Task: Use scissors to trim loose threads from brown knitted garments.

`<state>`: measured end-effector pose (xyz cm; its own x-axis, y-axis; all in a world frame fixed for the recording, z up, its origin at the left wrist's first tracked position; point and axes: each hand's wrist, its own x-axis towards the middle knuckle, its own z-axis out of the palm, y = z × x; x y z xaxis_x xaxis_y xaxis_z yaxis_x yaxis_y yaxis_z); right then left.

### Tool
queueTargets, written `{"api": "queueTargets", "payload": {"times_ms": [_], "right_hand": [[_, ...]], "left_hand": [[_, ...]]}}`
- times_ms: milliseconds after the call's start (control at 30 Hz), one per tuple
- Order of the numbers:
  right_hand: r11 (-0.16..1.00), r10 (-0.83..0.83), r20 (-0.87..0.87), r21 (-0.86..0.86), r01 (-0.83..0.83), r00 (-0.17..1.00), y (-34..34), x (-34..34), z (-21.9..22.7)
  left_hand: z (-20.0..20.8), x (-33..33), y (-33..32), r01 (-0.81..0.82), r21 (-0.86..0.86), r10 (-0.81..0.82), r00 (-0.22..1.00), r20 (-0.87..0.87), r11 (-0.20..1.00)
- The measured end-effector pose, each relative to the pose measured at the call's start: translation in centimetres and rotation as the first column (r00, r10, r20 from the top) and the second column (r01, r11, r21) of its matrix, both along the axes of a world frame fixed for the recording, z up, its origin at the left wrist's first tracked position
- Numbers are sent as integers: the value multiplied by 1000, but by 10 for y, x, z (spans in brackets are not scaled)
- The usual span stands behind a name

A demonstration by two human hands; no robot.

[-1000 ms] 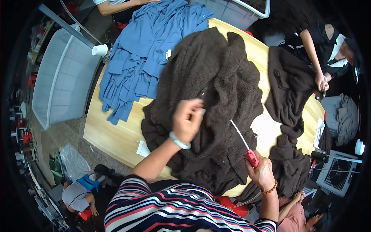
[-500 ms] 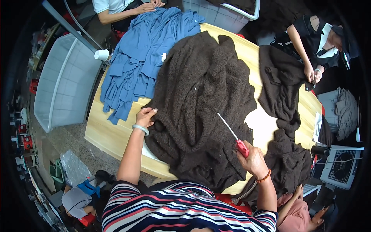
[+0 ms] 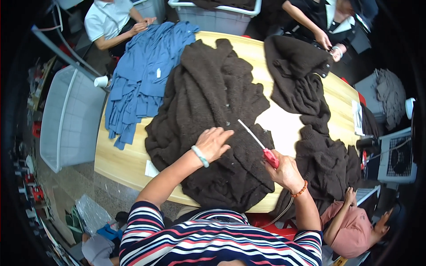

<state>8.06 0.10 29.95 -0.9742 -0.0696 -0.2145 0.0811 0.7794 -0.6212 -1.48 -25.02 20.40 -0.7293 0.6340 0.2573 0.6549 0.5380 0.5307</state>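
Head view: snags and pricks are the main risks

The dark brown fuzzy-knit garment heap (image 3: 199, 102) lies mid-bench, reaching the near edge of the pale wood-grain bench (image 3: 111, 164). Of the 2 hands, the left hand (image 3: 212, 144) is spread over the heap, gripping nothing visible; I cannot tell whether it presses down. The right hand (image 3: 286, 172) is curled round a red-handled, thin-shafted tool (image 3: 271, 159), its tip aimed toward the bench's far-left corner, near the left fingertips (image 3: 230, 133). A slip could prick them; a lowered tip could snag the knit. A hard tug could drag cloth over the near edge. The thin pale cable (image 3: 282, 215) below the right wrist might catch.
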Motion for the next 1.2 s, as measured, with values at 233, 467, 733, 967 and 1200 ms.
{"api": "queueTargets", "payload": {"times_ms": [233,467,733,967,1200], "right_hand": [[993,57,43,98,-61,997,-5,8,-17],[976,151,87,147,-162,985,-31,7,-46],[973,104,-123,217,-75,987,-61,-92,-47],[953,184,-34,253,-170,982,-65,-87,-45],[931,245,195,225,-287,950,-47,-26,-41]], "left_hand": [[-2,-71,8,-194,-94,151,926,-345,976],[-75,-77,-24,-254,-191,226,962,-157,948],[-94,-79,-30,-228,-131,208,967,-148,965],[-91,-79,-35,-243,-151,232,969,-88,958],[-93,-77,-32,-236,-171,227,971,-75,957]]}}
